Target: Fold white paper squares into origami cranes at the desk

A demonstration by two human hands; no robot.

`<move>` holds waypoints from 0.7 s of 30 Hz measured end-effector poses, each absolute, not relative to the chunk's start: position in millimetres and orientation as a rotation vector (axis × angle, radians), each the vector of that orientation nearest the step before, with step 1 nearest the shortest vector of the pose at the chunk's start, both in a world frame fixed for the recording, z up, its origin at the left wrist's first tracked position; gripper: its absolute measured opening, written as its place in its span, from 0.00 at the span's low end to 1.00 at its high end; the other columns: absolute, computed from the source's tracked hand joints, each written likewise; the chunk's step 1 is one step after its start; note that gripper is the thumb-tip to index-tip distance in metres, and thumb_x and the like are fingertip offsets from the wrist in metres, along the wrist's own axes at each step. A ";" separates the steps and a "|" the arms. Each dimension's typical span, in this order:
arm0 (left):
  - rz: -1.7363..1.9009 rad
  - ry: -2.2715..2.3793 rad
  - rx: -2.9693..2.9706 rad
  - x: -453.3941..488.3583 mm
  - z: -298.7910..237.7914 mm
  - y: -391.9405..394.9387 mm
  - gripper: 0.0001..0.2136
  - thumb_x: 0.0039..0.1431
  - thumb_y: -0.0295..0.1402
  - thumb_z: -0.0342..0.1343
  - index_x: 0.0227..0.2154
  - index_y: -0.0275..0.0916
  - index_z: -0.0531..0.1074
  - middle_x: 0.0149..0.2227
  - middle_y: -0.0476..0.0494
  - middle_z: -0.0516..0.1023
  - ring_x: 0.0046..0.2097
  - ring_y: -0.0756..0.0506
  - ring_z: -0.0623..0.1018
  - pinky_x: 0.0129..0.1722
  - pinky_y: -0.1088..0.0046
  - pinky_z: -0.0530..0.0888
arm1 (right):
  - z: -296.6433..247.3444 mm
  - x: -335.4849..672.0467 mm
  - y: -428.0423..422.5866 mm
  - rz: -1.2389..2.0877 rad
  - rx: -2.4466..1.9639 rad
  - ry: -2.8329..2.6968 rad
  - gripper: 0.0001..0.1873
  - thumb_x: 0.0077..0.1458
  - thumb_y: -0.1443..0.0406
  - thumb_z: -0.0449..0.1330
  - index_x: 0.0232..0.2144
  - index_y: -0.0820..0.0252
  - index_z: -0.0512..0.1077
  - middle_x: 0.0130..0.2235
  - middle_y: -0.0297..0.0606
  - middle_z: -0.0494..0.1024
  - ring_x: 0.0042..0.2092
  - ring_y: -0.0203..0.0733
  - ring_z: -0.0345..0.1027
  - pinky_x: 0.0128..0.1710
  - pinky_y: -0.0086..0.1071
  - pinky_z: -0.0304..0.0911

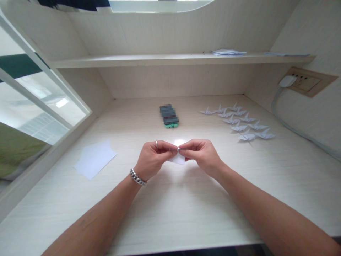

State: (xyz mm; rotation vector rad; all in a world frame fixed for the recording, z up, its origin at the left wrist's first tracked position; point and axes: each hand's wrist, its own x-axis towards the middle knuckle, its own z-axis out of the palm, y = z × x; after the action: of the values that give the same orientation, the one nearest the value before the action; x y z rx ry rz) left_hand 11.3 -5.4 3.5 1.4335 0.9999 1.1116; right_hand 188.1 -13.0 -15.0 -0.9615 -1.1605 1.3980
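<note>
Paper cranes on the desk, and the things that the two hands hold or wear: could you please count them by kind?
Paper cranes: 11
Small paper, pinched by left hand and right hand: 1
Ring: 1
Bracelet: 1
Total: 14

Exposure bright, light diffuse; exact source cannot be told. Strong glare on worktop [170, 220] around the fingers [168, 145] and folded paper [178, 159]. Soft-edged shadows beneath forearms [253, 199]. Loose sheets [96, 160] nearly washed out. Wide-angle distortion toward frame edges. Dark object [169, 114] pixelated into blocks. Fine creases in paper cranes [247, 136] too soft to read.
</note>
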 end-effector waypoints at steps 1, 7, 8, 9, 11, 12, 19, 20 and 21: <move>1.126 0.985 1.442 11.0 3.3 -5.2 0.02 0.44 0.26 0.66 0.24 0.36 0.81 0.26 0.45 0.81 0.29 0.49 0.77 0.30 0.76 0.74 | -14.0 187.8 -13.1 1.402 -0.956 -1.140 0.09 0.37 0.66 0.71 0.26 0.61 0.80 0.25 0.36 0.79 0.27 0.37 0.72 0.27 0.31 0.69; 1.178 0.864 1.528 6.4 1.4 -3.4 0.03 0.45 0.25 0.66 0.24 0.38 0.81 0.28 0.44 0.81 0.32 0.48 0.78 0.32 0.75 0.74 | -10.5 188.4 -14.2 1.420 -0.914 -1.110 0.07 0.37 0.68 0.70 0.26 0.60 0.81 0.25 0.36 0.80 0.26 0.37 0.73 0.27 0.32 0.71; 1.182 0.851 1.538 5.8 1.3 -3.2 0.03 0.45 0.24 0.66 0.24 0.39 0.81 0.28 0.45 0.81 0.32 0.48 0.78 0.32 0.75 0.75 | -10.4 188.5 -14.5 1.417 -0.913 -1.115 0.07 0.37 0.68 0.69 0.26 0.60 0.81 0.25 0.36 0.80 0.26 0.37 0.73 0.27 0.31 0.71; 1.184 0.840 1.547 5.4 1.3 -3.2 0.04 0.45 0.24 0.66 0.24 0.39 0.81 0.28 0.45 0.81 0.32 0.48 0.78 0.33 0.76 0.75 | -10.5 188.5 -14.7 1.415 -0.912 -1.122 0.07 0.38 0.69 0.69 0.26 0.60 0.81 0.25 0.36 0.80 0.26 0.37 0.73 0.27 0.31 0.71; 1.186 0.833 1.561 5.4 1.4 -3.3 0.04 0.45 0.24 0.66 0.24 0.39 0.81 0.28 0.45 0.81 0.32 0.49 0.78 0.32 0.77 0.75 | -10.8 188.4 -14.8 1.407 -0.912 -1.139 0.07 0.38 0.68 0.69 0.27 0.60 0.81 0.25 0.36 0.80 0.26 0.37 0.73 0.28 0.31 0.72; 1.185 0.836 1.566 5.7 1.6 -3.5 0.04 0.45 0.23 0.66 0.24 0.39 0.81 0.28 0.45 0.81 0.32 0.49 0.78 0.32 0.77 0.75 | -11.0 188.3 -14.7 1.398 -0.915 -1.144 0.08 0.38 0.68 0.70 0.27 0.61 0.81 0.25 0.36 0.80 0.26 0.37 0.73 0.28 0.31 0.72; 1.155 0.913 1.554 9.6 2.7 -5.9 0.03 0.48 0.26 0.65 0.27 0.37 0.81 0.29 0.44 0.82 0.32 0.48 0.78 0.31 0.76 0.75 | -11.6 187.7 -13.6 1.380 -0.924 -1.126 0.08 0.38 0.67 0.70 0.26 0.61 0.80 0.24 0.35 0.80 0.25 0.36 0.73 0.28 0.31 0.72; 1.137 0.919 1.552 10.2 3.0 -6.5 0.03 0.49 0.27 0.65 0.28 0.37 0.81 0.29 0.44 0.82 0.32 0.48 0.78 0.31 0.76 0.75 | -11.5 187.8 -13.7 1.388 -0.920 -1.122 0.08 0.37 0.66 0.70 0.26 0.61 0.80 0.25 0.35 0.80 0.26 0.36 0.73 0.28 0.32 0.72; 1.125 0.924 1.551 10.8 3.3 -7.0 0.03 0.49 0.27 0.64 0.29 0.37 0.81 0.30 0.44 0.82 0.32 0.48 0.78 0.31 0.76 0.75 | -11.3 188.1 -13.8 1.401 -0.920 -1.117 0.08 0.37 0.66 0.70 0.26 0.61 0.80 0.25 0.35 0.80 0.26 0.37 0.73 0.28 0.32 0.72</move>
State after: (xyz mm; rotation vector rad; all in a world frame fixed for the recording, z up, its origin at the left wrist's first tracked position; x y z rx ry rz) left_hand 10.8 -7.0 3.3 1.5506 0.9243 1.1248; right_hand 188.1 -13.8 -11.3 -0.9198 -1.1169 1.4009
